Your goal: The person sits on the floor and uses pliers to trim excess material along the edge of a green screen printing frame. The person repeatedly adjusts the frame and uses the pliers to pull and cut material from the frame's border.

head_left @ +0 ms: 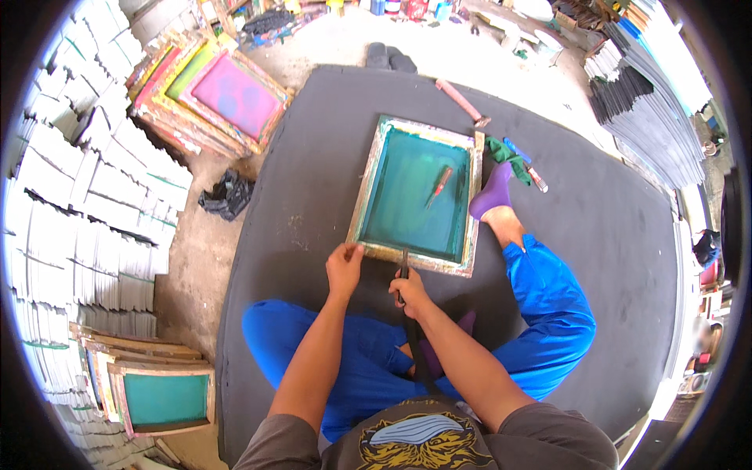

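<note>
A wooden screen-printing frame (365,188) with green mesh lies flat before me, its edges stained with paint. My left hand (342,270) is at its near left corner, fingers curled and fingertips against the wood. My right hand (409,291) is closed around a slim dark-handled tool (404,270), its tip at the near edge of the frame; the exact kind is unclear. A red-handled screwdriver (442,182) rests on the mesh. My foot in a purple sock (493,192) sits against the frame's right side.
A pink-handled hammer (460,100), a green cloth (500,150) and a blue-and-red tool (526,164) lie on the dark work surface (611,235). More stained frames (235,106) lean at the left, beside stacked white sheets (102,204). A black bag (226,194) is on the floor.
</note>
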`<state>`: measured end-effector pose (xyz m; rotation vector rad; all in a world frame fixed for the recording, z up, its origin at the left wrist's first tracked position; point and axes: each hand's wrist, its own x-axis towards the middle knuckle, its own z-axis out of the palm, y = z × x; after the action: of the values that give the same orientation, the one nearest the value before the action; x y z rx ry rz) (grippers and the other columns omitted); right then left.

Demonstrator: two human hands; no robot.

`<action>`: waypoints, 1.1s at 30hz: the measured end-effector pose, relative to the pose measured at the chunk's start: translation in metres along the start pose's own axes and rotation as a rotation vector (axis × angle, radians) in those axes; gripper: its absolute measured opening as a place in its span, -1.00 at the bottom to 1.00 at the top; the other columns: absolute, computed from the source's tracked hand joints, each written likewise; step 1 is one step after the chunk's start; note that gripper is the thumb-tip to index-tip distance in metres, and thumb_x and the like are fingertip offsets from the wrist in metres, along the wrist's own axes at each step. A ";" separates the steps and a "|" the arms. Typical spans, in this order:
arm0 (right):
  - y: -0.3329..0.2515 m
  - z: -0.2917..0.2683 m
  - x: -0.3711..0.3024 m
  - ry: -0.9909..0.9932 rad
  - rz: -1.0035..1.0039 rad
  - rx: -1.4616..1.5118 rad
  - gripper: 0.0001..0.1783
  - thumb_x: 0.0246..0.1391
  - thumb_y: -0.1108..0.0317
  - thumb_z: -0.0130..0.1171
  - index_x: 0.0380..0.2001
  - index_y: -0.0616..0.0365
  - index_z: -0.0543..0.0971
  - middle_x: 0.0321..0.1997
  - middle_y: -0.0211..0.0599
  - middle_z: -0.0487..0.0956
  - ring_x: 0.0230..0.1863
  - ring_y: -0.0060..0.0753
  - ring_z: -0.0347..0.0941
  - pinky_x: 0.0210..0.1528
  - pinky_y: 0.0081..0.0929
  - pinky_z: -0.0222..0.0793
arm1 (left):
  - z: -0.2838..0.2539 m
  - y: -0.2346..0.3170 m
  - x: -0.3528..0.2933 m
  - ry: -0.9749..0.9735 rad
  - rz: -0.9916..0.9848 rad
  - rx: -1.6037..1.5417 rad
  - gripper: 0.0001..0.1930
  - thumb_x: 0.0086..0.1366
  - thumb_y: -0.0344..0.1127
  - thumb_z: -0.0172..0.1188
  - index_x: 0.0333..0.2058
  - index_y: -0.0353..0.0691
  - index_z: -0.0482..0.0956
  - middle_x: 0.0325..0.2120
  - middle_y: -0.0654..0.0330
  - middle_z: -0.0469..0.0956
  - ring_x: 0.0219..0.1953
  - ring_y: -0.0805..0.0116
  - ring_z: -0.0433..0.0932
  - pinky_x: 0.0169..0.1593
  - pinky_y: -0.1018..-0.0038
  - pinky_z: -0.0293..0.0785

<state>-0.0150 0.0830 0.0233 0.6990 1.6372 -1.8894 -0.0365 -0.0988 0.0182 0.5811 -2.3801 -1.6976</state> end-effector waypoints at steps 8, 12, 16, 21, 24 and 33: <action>-0.005 0.014 -0.002 0.108 -0.434 -0.368 -0.47 -0.33 0.49 0.29 -0.13 0.27 0.48 -0.36 -0.29 0.48 -0.30 -0.32 0.47 -0.29 -0.34 0.39 | 0.015 -0.013 -0.013 -0.392 -0.195 -0.276 -0.60 0.41 -0.10 0.24 -0.06 -0.39 0.65 -0.32 0.14 0.69 -0.38 0.44 0.61 -0.24 0.46 0.54; -0.009 0.027 0.006 -0.043 -0.466 -0.468 -0.28 -0.21 0.36 0.33 0.15 0.24 0.47 0.00 0.00 0.62 0.06 -0.08 0.56 0.12 -0.25 0.43 | 0.017 0.011 -0.004 -0.369 -0.272 -0.513 -0.61 0.48 -0.12 0.16 0.01 -0.38 0.61 -0.22 0.13 0.67 -0.30 0.39 0.64 -0.19 0.45 0.57; -0.026 0.056 0.004 -0.157 -0.470 -0.344 -0.31 -0.09 0.34 0.31 0.19 0.24 0.46 -0.08 -0.15 0.61 -0.07 -0.20 0.55 -0.01 -0.32 0.44 | 0.002 0.010 0.006 -0.299 -0.326 -0.763 -0.68 0.49 -0.18 0.13 -0.05 -0.36 0.63 -0.28 0.18 0.67 -0.28 0.40 0.64 -0.16 0.48 0.56; -0.051 0.098 0.001 -0.303 -0.281 -0.319 -0.42 -0.02 0.36 0.37 0.11 0.27 0.49 -0.48 -0.41 0.44 -0.61 -0.57 0.29 -0.61 -0.51 0.12 | -0.040 0.010 0.025 -0.132 -0.424 -0.906 -0.71 0.51 -0.22 0.07 -0.14 -0.35 0.64 -0.30 0.10 0.68 -0.29 0.28 0.66 -0.15 0.38 0.56; -0.054 0.128 0.015 -0.403 -0.114 -0.323 -0.52 0.02 0.31 0.42 -0.02 0.24 0.52 -0.57 -0.46 0.38 -0.67 -0.60 0.21 -0.66 -0.51 0.02 | -0.066 -0.009 0.039 0.000 -0.506 -1.002 -0.70 0.50 -0.24 0.06 -0.07 -0.39 0.58 -0.24 0.05 0.67 -0.19 0.19 0.64 -0.08 0.27 0.56; -0.064 0.162 0.027 -0.498 0.063 -0.380 -0.69 0.25 0.14 0.29 -0.21 0.19 0.54 -0.48 -0.34 0.59 -0.69 -0.67 0.14 -0.68 -0.55 0.02 | -0.092 -0.034 0.059 0.264 -0.610 -1.137 -0.69 0.47 -0.30 0.08 0.07 -0.37 0.52 -0.08 0.03 0.60 -0.05 0.14 0.58 0.09 0.22 0.48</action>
<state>-0.0851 -0.0713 0.0711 0.1059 1.5507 -1.4865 -0.0506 -0.2125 0.0129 1.1988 -0.7807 -2.5632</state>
